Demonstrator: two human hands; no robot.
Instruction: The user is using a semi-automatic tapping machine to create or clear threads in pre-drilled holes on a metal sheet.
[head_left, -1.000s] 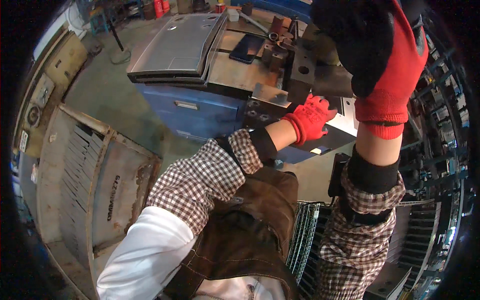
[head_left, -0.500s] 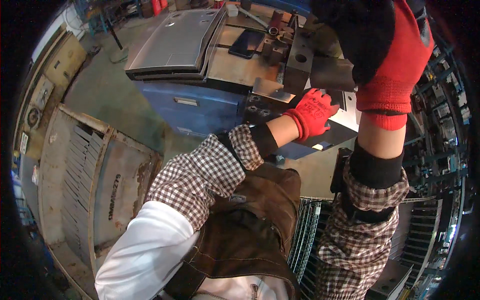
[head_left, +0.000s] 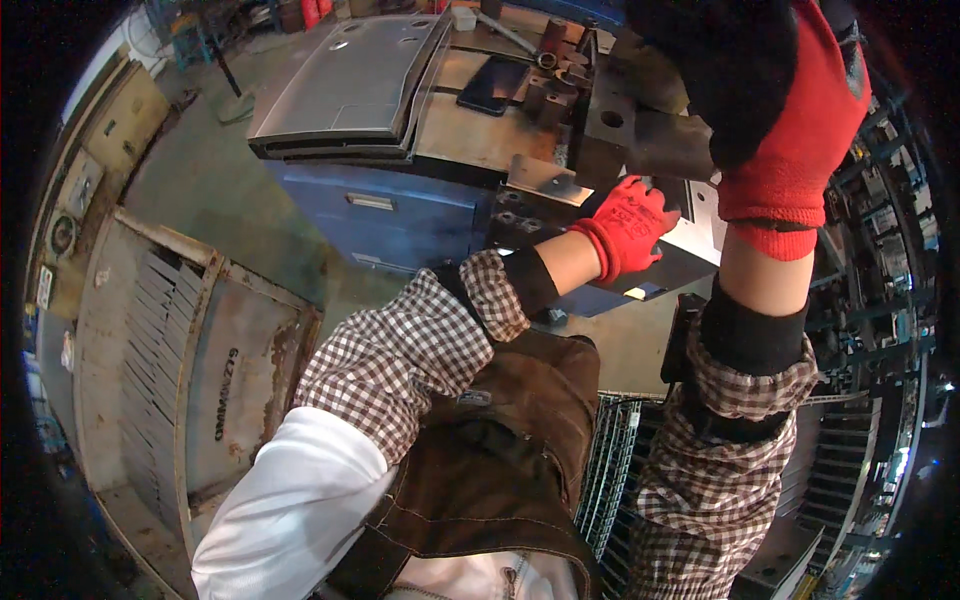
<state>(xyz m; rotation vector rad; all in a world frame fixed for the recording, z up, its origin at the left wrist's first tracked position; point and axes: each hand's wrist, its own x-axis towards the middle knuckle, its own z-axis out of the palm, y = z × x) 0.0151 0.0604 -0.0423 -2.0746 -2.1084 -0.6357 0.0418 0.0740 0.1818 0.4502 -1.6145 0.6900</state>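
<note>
My left hand (head_left: 630, 226), in a red glove with dark fingertips, is closed on a flat sheet-metal part (head_left: 704, 212) at the machine's front. Its fingers curl over the part's near left side. Just left of that hand is a small shiny metal plate (head_left: 548, 182) on a dark block. My right hand (head_left: 800, 120), in a red and black glove, is raised high at the upper right beside the dark machine tooling (head_left: 665, 145). Its fingers run into shadow and the picture's top edge, so what they touch is hidden.
Stacked grey sheet-metal panels (head_left: 350, 85) lie left on a blue cabinet (head_left: 390, 215). A phone (head_left: 494, 85), a wrench (head_left: 510, 38) and metal blocks (head_left: 550, 100) are on the worktop. A rusty metal bin (head_left: 240, 370) stands left; a wire basket (head_left: 612, 470) is low beside me.
Both hands keep nearly the same places and poses. The right hand has shifted very slightly, and the whole view has moved a little.
</note>
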